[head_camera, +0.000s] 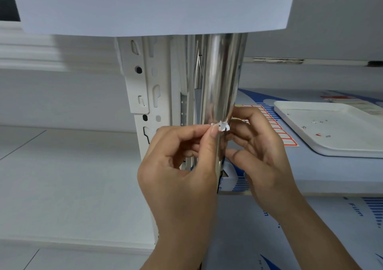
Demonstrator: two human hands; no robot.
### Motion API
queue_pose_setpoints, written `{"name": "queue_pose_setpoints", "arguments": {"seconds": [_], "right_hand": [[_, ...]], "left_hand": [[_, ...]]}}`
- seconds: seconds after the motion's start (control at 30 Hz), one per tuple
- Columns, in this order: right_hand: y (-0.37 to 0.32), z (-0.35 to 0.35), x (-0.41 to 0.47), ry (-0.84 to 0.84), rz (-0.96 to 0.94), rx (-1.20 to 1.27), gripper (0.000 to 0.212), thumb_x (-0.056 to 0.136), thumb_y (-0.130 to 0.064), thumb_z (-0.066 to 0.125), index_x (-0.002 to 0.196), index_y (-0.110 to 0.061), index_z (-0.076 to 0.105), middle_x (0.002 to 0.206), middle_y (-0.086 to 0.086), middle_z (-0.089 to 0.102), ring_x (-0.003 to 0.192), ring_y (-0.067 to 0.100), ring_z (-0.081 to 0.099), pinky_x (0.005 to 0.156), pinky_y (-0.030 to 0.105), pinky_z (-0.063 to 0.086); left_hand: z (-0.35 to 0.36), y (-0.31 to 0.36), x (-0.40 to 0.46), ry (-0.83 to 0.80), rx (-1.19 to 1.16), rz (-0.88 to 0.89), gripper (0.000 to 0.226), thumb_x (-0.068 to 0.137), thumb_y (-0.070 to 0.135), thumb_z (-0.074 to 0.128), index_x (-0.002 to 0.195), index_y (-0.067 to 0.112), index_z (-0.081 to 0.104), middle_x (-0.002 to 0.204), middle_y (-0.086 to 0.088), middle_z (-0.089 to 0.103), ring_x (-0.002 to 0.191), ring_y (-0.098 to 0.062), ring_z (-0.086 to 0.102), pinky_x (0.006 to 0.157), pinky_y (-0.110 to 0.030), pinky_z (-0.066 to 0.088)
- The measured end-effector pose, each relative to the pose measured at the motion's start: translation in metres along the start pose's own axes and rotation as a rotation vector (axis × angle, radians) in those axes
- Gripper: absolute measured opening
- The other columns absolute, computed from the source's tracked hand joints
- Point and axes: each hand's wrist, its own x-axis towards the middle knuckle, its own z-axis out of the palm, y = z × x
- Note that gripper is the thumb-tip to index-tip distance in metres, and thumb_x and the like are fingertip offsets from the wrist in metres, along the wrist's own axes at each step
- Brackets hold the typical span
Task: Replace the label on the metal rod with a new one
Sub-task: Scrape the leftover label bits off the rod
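Observation:
A shiny upright metal rod (219, 73) stands in the middle of the head view. A torn white label scrap (221, 126) clings to its front. My left hand (182, 166) pinches the left end of that scrap between thumb and forefinger. Behind and to the right of the rod, my right hand (259, 145) has its fingers curled around the rod, fingertips near the scrap. A sheet of red-bordered new labels (275, 124) lies on the shelf, partly hidden by my right hand.
A white slotted shelf upright (143, 87) stands just left of the rod. A white tray (335, 129) with small paper bits sits on the blue-filmed shelf (321, 172) at right. A white sheet (155, 6) hangs across the top.

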Motion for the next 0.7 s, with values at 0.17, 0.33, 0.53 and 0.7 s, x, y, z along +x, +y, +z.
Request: {"name": "queue_pose_setpoints", "arguments": {"seconds": [0.17, 0.33, 0.53, 0.7], "right_hand": [[-0.0018, 0.0019, -0.0001, -0.006, -0.008, 0.002, 0.039, 0.072, -0.012, 0.058, 0.108, -0.026, 0.057, 0.101, -0.004, 0.07, 0.107, 0.017, 0.065, 0.075, 0.025, 0.055], [-0.0024, 0.0012, -0.0009, -0.002, -0.002, -0.014, 0.042, 0.075, 0.002, 0.052, 0.108, -0.025, 0.056, 0.102, -0.003, 0.069, 0.108, 0.018, 0.065, 0.074, 0.024, 0.054], [-0.0018, 0.0003, -0.0008, -0.007, 0.001, -0.025, 0.043, 0.076, 0.004, 0.052, 0.11, -0.022, 0.056, 0.109, 0.003, 0.07, 0.111, 0.021, 0.064, 0.081, 0.025, 0.054], [-0.0009, -0.0002, -0.0014, -0.004, 0.011, -0.028, 0.043, 0.077, 0.003, 0.052, 0.109, -0.025, 0.056, 0.105, 0.001, 0.069, 0.109, 0.021, 0.064, 0.076, 0.026, 0.054]], "left_hand": [[0.0016, 0.003, 0.0004, -0.016, 0.066, 0.011, 0.01, 0.083, 0.017, 0.07, 0.079, 0.025, 0.066, 0.072, 0.006, 0.064, 0.064, -0.005, 0.061, 0.06, -0.005, 0.044], [0.0038, 0.0025, 0.0019, -0.044, 0.087, -0.033, 0.014, 0.085, 0.025, 0.064, 0.078, 0.035, 0.058, 0.072, 0.003, 0.062, 0.06, -0.006, 0.056, 0.056, -0.005, 0.041], [0.0054, 0.0021, 0.0004, -0.081, 0.075, -0.043, 0.014, 0.088, 0.025, 0.059, 0.079, 0.034, 0.055, 0.072, 0.0, 0.059, 0.062, -0.012, 0.056, 0.053, -0.005, 0.041], [0.0047, 0.001, -0.0005, -0.053, 0.07, -0.029, 0.014, 0.086, 0.025, 0.063, 0.079, 0.034, 0.055, 0.073, 0.004, 0.06, 0.064, -0.008, 0.057, 0.054, -0.011, 0.046]]}}
